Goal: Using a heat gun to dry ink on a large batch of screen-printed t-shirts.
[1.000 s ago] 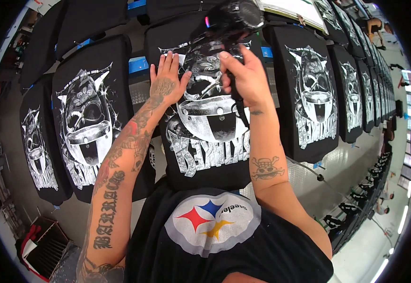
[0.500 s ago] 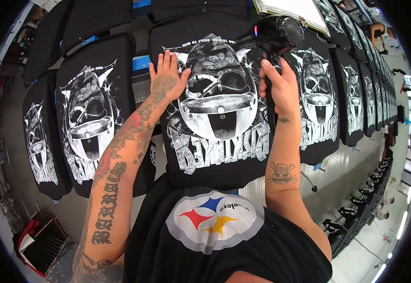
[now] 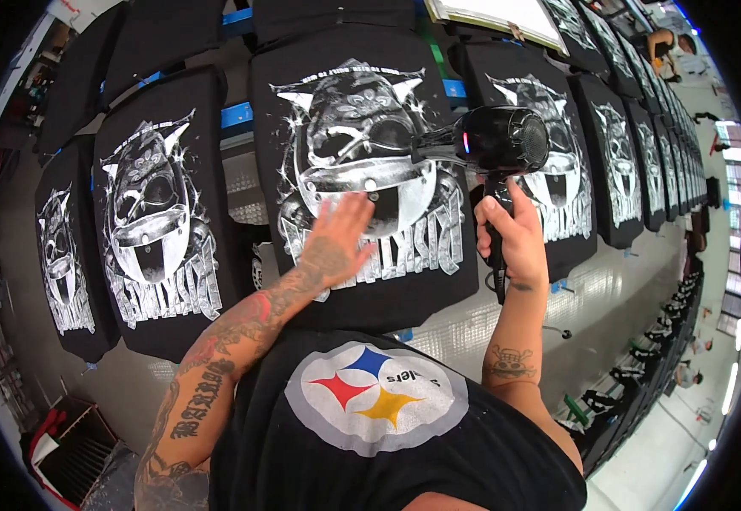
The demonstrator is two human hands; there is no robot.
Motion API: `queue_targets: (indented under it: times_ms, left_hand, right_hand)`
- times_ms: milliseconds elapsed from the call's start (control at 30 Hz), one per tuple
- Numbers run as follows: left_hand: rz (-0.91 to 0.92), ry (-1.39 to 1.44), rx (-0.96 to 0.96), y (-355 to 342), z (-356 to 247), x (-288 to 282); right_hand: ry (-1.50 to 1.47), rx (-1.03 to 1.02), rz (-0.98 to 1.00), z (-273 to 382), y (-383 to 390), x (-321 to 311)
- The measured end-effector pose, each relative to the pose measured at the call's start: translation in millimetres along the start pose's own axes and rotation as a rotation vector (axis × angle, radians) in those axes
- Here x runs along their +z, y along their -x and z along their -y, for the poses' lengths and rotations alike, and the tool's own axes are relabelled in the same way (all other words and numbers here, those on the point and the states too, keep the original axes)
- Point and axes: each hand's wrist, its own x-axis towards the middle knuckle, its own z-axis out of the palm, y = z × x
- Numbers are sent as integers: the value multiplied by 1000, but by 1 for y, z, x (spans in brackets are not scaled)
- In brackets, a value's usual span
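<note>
In the head view, my left hand (image 3: 338, 237) is flat with the palm down, its fingers straight and a little spread, above the lower part of the white print on the middle black shirt (image 3: 369, 145); it is blurred, so I cannot tell if it touches the cloth. My right hand (image 3: 512, 223) has its fingers wrapped around the handle of a black hair dryer (image 3: 502, 140), whose nozzle points left, over the print's right side. This shirt lies in front of me, between a left printed shirt (image 3: 151, 204) and a right printed shirt (image 3: 562, 140).
</note>
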Motion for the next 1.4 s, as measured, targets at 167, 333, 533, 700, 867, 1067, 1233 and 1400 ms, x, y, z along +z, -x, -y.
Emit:
queue_targets:
  times_ms: [167,333,533,700,867,1067,1233,1400]
  left_hand:
    - [-157,-120,-259,-1,45,-13]
    - [-274,-133,-320,12,32,2]
    - [-192,-27,-227,44,-44,26]
    - [-170,32,-146,90,-63,35]
    - [-311,28,-260,174,-39,24]
    - [-362,393,-407,350,-35,6]
    - [-71,414,-1112,528,-7,91]
    - [-289,586,-1525,640,-12,150]
  right_hand:
    - [12,-14,-42,-10,41,-18]
    - [-131,150,137,-25,91,-25]
    - [-37,78,-3,-34,135,-46]
    - [12,92,-1,-40,154,-19]
    - [-27,154,202,-53,167,59]
    - [75,79,393,-62,179,175]
    - [61,111,547,-78,204,280]
    - [190,62,657,-78,210,342]
